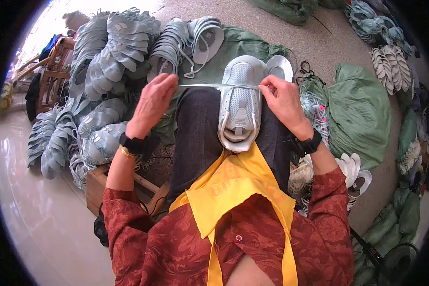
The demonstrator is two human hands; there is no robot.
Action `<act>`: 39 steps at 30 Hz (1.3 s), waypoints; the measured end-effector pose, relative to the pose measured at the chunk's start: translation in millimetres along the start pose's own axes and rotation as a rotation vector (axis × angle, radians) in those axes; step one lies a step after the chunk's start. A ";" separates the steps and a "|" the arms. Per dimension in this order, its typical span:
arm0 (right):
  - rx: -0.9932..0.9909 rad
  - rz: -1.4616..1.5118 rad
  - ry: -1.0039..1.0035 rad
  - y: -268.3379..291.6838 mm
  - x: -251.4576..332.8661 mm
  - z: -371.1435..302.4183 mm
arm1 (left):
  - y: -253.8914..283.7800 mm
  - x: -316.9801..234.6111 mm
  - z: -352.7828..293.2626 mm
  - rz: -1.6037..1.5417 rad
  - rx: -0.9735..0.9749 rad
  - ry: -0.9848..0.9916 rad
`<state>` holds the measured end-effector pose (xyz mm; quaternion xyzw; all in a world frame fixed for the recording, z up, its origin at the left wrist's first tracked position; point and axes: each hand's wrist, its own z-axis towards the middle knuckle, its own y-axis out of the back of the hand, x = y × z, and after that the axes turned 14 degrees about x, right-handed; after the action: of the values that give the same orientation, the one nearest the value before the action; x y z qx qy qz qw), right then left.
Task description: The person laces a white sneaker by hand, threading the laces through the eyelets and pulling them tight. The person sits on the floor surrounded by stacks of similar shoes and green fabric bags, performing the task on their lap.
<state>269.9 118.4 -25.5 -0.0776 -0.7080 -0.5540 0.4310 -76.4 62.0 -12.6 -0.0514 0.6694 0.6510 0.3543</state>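
Note:
A pale blue-grey shoe upper (pixel 240 107) lies over my thighs, its rounded toe pointing away from me and its heel opening near my yellow apron (pixel 238 186). A light shoelace (pixel 198 86) is drawn taut across the upper, from one hand to the other. My left hand (pixel 153 101) grips the lace well out to the left of the upper, fingers closed. On the right, my right hand (pixel 283 101) pinches the lace close to the upper's edge. Behind the upper's right side, part of another pale upper (pixel 280 68) shows.
Stacked pale blue uppers (pixel 114 52) fill the left, with more nested uppers (pixel 195 40) ahead. A wooden stool (pixel 97 186) stands by my left leg. Green sacks (pixel 360 117) and a bundle of laces (pixel 314 112) lie to the right, near white uppers (pixel 352 169).

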 end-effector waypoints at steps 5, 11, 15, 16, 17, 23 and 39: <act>0.098 0.063 0.001 7.5 8.4 -6.4 | 25.0 29.2 -33.5 -0.035 -0.009 0.218; 0.028 -0.115 0.026 20.3 -5.3 -18.3 | 46.1 62.9 -70.4 0.096 -0.078 0.361; -0.096 -0.051 -0.070 35.1 -31.6 -31.5 | 59.2 89.1 -95.2 0.146 -0.070 0.393; -0.120 -0.010 -0.102 39.3 -41.6 -36.8 | 61.8 97.4 -102.5 0.167 -0.076 0.398; -0.145 0.031 -0.135 42.9 -54.2 -43.1 | 63.7 105.4 -109.6 0.189 -0.082 0.402; -0.268 0.235 -0.347 71.2 -122.4 -88.9 | 88.7 148.8 -154.2 0.319 -0.099 0.546; -0.700 0.375 -0.565 172.3 -237.4 -239.2 | 182.5 245.2 -235.1 0.498 -0.297 0.724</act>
<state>643.0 66.5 -63.7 -0.4916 -0.5425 -0.6287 0.2624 -451.2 -28.3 -16.1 -0.1633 0.6415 0.7452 -0.0806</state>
